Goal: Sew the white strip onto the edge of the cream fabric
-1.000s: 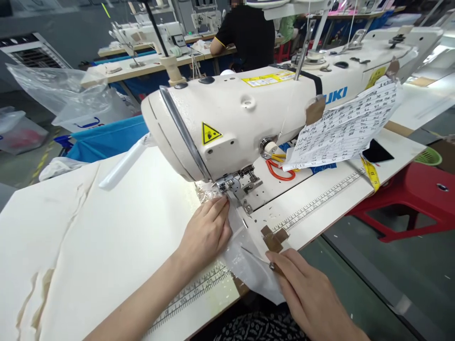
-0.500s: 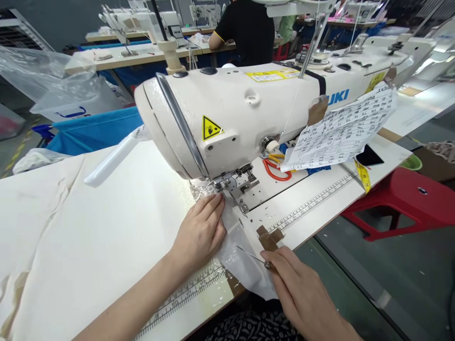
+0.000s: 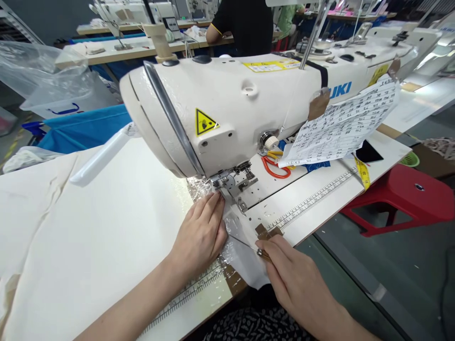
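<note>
A white sewing machine (image 3: 223, 109) stands before me, its presser foot (image 3: 215, 183) low over the bed. Thin white fabric (image 3: 247, 265) runs from under the foot area toward the table's front edge. My left hand (image 3: 199, 232) presses and holds this fabric, fingers together, fingertips right beside the foot. In my right hand (image 3: 296, 279) is an awl (image 3: 263, 255) with a brown handle, gripped between thumb and fingers. Its thin metal shaft points left across the fabric, and the tip reaches close to my left thumb. The needle itself is too small to make out.
Red-handled scissors (image 3: 275, 168), a handwritten sheet (image 3: 341, 128), a yellow tape measure (image 3: 362, 174) and a dark phone (image 3: 368, 150) are on the right. Brown tape (image 3: 268, 233) marks the table near my right hand. A red stool (image 3: 408, 199) stands right; a person (image 3: 245, 28) sits behind the machine.
My right hand has moved the awl slightly up and left, bringing its tip near my left thumb. My left hand stays at the presser foot. The view has shifted slightly.
</note>
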A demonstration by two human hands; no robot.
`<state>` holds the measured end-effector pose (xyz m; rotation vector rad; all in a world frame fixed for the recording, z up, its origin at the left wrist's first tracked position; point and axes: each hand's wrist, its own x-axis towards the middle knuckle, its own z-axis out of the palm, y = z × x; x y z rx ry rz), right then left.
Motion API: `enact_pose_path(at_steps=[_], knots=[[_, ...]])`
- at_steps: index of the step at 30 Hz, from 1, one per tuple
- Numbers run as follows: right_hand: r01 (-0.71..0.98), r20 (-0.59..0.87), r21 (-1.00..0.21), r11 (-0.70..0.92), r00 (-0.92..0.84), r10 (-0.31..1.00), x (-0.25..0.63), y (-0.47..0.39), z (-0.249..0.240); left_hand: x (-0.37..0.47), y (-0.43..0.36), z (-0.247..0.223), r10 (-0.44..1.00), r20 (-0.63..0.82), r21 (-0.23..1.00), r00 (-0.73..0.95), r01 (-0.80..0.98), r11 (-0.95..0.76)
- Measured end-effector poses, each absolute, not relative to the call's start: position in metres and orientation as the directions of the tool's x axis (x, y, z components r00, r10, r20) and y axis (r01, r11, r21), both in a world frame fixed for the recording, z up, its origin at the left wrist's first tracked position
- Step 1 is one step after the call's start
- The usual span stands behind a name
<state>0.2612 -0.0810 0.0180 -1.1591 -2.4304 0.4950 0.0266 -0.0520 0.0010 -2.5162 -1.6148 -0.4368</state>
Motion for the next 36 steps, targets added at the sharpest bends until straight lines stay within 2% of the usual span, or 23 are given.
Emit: enact_pose_path(at_steps=[8, 13, 23, 29, 32, 36], knots=[[0.629, 0.234, -0.479, 0.612, -0.581, 0.780, 0.255, -0.074, 0.019, 0.032, -0.058, 0.008, 0.849, 0.297, -0.028, 0.437, 0.893, -0.450], [0.618, 0.270, -0.439, 0.652, -0.602, 0.752, 0.251, -0.069, 0.020, 0.034, -0.060, 0.012, 0.832, 0.314, -0.046, 0.456, 0.883, -0.467], [0.650, 0.268, -0.404, 0.644, -0.589, 0.762, 0.238, -0.058, 0.019, 0.028, -0.053, 0.009, 0.840, 0.327, -0.047, 0.432, 0.896, -0.442], [0.633, 0.303, -0.367, 0.682, -0.612, 0.731, 0.227, -0.050, 0.018, 0.024, -0.047, 0.010, 0.863, 0.361, -0.046, 0.354, 0.931, -0.362], [0.655, 0.263, -0.399, 0.642, -0.589, 0.764, 0.222, -0.047, 0.017, 0.020, -0.042, 0.010, 0.852, 0.368, -0.053, 0.372, 0.923, -0.380], [0.608, 0.217, -0.560, 0.563, -0.548, 0.808, 0.217, -0.048, 0.016, 0.011, -0.036, 0.010, 0.845, 0.357, -0.119, 0.398, 0.917, -0.382]])
